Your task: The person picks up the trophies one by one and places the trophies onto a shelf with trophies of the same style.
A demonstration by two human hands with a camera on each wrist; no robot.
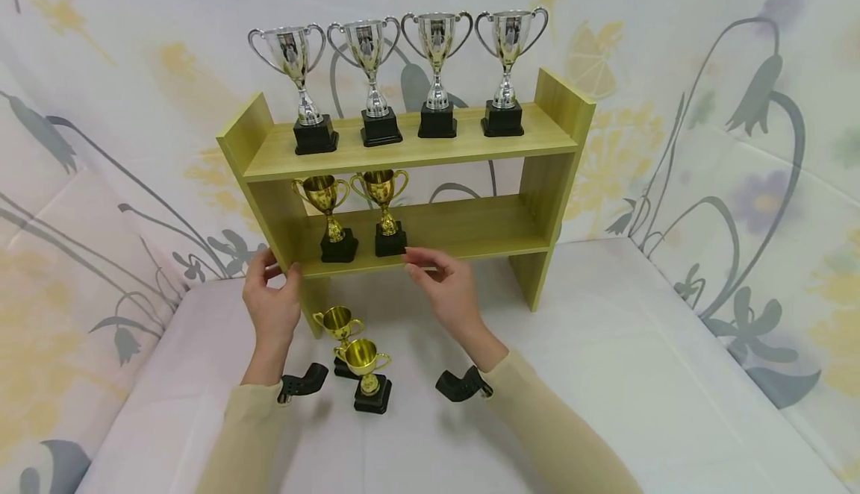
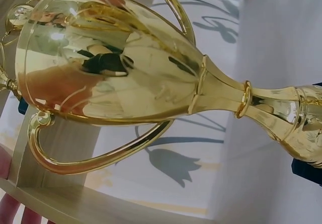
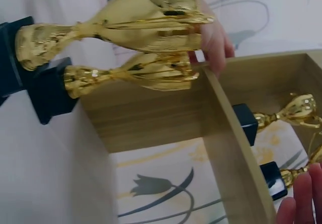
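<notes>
My left hand [image 1: 272,307] grips the lower left side panel of a wooden two-tier shelf [image 1: 470,229], thumb in front and fingers round the outer side. My right hand [image 1: 446,289] is at the lower tier's front edge, fingers extended beside the black base of a gold trophy cup [image 1: 381,194]. Nothing shows between its thumb and fingers. Left of that cup, another gold trophy cup [image 1: 322,199] stands upright on the same tier. Two more gold trophy cups stand on the table below, the nearer one [image 1: 363,360] partly overlapping the farther one [image 1: 338,322].
Several silver trophy cups [image 1: 439,46] stand in a row on the shelf's top tier. The white table [image 1: 605,374] runs up to a backdrop [image 1: 712,106] printed with flowers. Black wrist-worn cameras [image 1: 463,385] sit over the table at both wrists.
</notes>
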